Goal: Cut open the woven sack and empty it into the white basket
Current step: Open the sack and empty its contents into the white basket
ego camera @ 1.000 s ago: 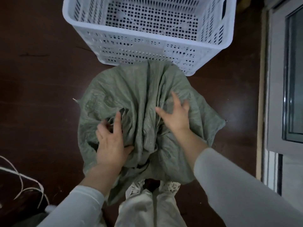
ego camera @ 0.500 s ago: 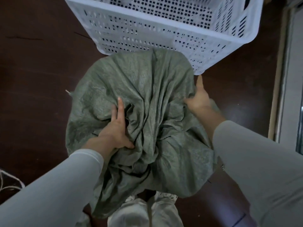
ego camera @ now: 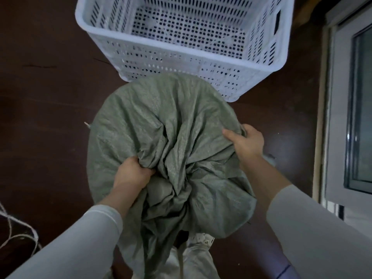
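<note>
Fingers of left hand and right hand, earlier flat, now clenched on sack

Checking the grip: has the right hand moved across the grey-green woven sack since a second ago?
Yes. The right hand shifted right, from the sack's crumpled middle to its right edge, towards the white perforated basket's corner.

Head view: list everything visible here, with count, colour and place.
woven sack: one, grey-green, centre, on the floor just before the basket
white basket: one, white, perforated, top centre
floor: one, dark brown, all around
cord: one tangle, white, lower-left edge
window frame: one, pale grey, right edge
trousers: one pair, pale, bottom centre
sleeves: two, pale grey, lower corners
hands: two; left hand grips bunched sack cloth, right hand grips the sack's right side
</note>
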Demonstrator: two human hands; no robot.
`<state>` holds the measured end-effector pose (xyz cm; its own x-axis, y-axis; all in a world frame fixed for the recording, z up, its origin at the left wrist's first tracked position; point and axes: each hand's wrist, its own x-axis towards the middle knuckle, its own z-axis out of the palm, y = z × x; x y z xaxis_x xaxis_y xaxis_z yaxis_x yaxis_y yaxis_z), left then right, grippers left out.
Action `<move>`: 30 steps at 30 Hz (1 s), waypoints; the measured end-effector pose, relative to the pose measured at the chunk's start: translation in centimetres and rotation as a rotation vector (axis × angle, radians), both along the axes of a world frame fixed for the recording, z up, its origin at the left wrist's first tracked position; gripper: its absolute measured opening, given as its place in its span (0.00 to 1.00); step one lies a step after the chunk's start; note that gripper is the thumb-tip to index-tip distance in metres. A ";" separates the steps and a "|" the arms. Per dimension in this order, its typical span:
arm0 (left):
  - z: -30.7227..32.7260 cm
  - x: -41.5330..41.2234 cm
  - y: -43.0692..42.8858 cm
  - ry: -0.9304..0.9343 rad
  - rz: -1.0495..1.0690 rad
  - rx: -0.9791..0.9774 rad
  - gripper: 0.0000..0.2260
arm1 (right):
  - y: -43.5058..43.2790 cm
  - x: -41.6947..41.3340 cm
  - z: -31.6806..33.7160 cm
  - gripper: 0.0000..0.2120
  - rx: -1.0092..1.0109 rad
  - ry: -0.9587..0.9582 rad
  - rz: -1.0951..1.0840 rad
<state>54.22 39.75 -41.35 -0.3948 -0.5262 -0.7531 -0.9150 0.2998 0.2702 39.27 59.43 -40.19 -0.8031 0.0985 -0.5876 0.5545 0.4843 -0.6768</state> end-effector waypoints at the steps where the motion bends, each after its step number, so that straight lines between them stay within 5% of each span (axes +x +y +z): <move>1: 0.8 -0.2 0.3 0.005 0.011 -0.009 0.18 | 0.2 0.0 1.1 0.07 0.000 0.013 -0.041; 5: 4.7 -0.3 1.8 0.015 0.030 -0.032 0.15 | 1.1 0.7 5.7 0.05 -0.067 0.093 -0.195; 12: 10.3 -1.5 2.3 0.061 0.147 0.010 0.17 | 2.9 4.9 15.3 0.15 -0.230 0.130 -0.281; 16: 10.8 -2.9 2.7 -0.054 0.151 0.027 0.22 | 2.3 7.4 15.6 0.09 -0.191 0.080 -0.060; 22: 8.4 -2.4 3.5 0.008 0.700 0.573 0.19 | 0.9 9.9 9.9 0.34 -0.193 -0.004 0.200; 27: 9.3 -0.6 3.1 0.158 0.639 1.002 0.16 | 0.5 13.0 6.6 0.23 -0.005 -0.050 0.627; 30: 8.5 -0.3 4.2 0.135 0.546 0.874 0.25 | -0.3 14.8 6.0 0.24 0.013 -0.073 0.809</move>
<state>53.91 43.97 -32.88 -0.3759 0.0491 -0.9253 -0.8133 -0.4960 0.3041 54.09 59.12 -34.22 -0.5883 -0.4884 -0.6445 0.0723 0.7620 -0.6435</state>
